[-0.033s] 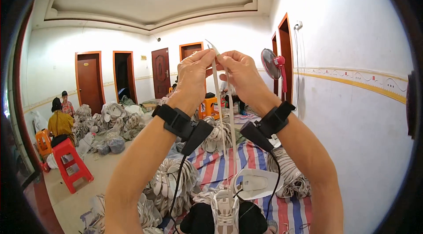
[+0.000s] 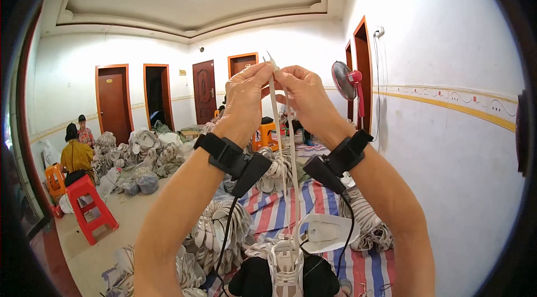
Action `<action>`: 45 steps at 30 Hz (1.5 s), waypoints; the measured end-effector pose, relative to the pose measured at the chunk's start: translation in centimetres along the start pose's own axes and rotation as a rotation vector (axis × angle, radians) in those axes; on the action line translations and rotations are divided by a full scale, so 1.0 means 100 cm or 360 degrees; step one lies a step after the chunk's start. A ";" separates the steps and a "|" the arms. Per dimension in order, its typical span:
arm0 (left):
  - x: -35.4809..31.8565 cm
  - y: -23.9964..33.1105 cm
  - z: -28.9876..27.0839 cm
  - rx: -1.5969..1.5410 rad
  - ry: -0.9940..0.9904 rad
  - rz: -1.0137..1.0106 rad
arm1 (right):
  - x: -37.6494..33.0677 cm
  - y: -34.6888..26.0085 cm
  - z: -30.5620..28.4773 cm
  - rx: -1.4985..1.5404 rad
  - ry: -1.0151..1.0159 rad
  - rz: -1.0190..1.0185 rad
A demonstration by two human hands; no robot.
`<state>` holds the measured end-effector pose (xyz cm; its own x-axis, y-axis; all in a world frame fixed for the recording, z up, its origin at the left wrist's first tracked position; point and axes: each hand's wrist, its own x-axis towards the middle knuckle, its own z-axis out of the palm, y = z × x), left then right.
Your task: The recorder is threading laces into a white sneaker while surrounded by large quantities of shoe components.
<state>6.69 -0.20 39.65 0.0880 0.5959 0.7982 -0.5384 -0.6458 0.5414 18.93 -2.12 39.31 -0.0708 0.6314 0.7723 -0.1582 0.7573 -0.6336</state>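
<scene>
Both my arms are raised, with the hands close together in front of me. My left hand point(image 2: 246, 91) pinches one end of a pale shoelace point(image 2: 293, 157), fingers closed. My right hand point(image 2: 305, 93) is closed on the other end beside it, and the thin tips poke up above the fingers. Two long strands hang from my hands down to a whitish shoe upper point(image 2: 285, 269), which rests between my dark-clad knees. The upper is laced across its front. A white sole-shaped piece point(image 2: 325, 232) lies just right of it.
Bundles of pale shoe parts point(image 2: 222, 230) surround me on a striped sheet point(image 2: 268, 207). At the left are a red stool point(image 2: 89, 210) and a seated person in yellow point(image 2: 76, 154). A fan point(image 2: 347, 80) stands by the right wall. An orange stool point(image 2: 264, 136) is ahead.
My right fingers have shifted slightly, and the lace tips above the hands now point more upright and closer together. The strands and the shoe upper look almost unmoved.
</scene>
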 end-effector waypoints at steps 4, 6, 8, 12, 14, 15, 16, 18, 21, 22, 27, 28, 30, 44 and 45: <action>-0.004 -0.004 0.000 -0.0055 0.0052 0.0021 | -0.001 0.022 0.004 0.0196 -0.0074 0.0118; -0.009 -0.003 -0.002 -0.0073 0.0078 -0.0070 | -0.004 0.026 0.006 0.0346 -0.0102 0.0145; -0.006 -0.007 -0.013 -0.0038 0.0055 -0.0090 | -0.006 0.024 0.011 0.0337 -0.0066 0.0145; -0.008 -0.013 -0.017 -0.0027 0.0069 -0.0166 | -0.006 0.025 0.014 0.0072 -0.0037 0.0072; -0.011 -0.013 -0.017 -0.0011 0.0108 -0.0206 | -0.008 0.027 0.018 0.0055 -0.0011 0.0094; -0.013 -0.013 -0.018 0.0006 0.0141 -0.0233 | -0.010 0.028 0.020 0.0035 0.0010 0.0104; -0.013 -0.016 -0.020 0.0006 0.0147 -0.0245 | -0.010 0.029 0.021 0.0037 0.0013 0.0117; -0.012 -0.022 -0.027 -0.0148 0.0091 -0.0143 | -0.010 0.031 0.022 -0.0033 0.0035 0.0113; -0.010 -0.025 -0.035 -0.0081 0.0062 -0.0094 | -0.010 0.034 0.021 -0.0146 0.0000 0.0096; -0.011 -0.027 -0.036 -0.0080 0.0074 -0.0109 | -0.009 0.037 0.020 -0.0142 0.0001 0.0114; -0.014 -0.030 -0.038 -0.0109 0.0107 -0.0083 | -0.012 0.039 0.023 -0.0122 -0.0017 0.0096; -0.015 -0.031 -0.039 -0.0125 0.0083 -0.0078 | -0.013 0.040 0.023 -0.0167 -0.0008 0.0096; -0.019 -0.034 -0.040 -0.0123 0.0127 -0.0085 | -0.012 0.047 0.022 -0.0125 -0.0004 0.0107; -0.028 -0.069 -0.056 -0.0295 0.0167 -0.0157 | -0.008 0.082 0.014 -0.0061 0.0010 0.0096; -0.029 -0.071 -0.058 -0.0294 0.0171 -0.0160 | -0.008 0.085 0.013 -0.0059 0.0010 0.0101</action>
<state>5.38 5.44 32.00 0.0646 0.7065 0.7047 -0.6767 -0.4880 0.5513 16.38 3.58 33.33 -0.0735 0.6793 0.7302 -0.1168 0.7213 -0.6827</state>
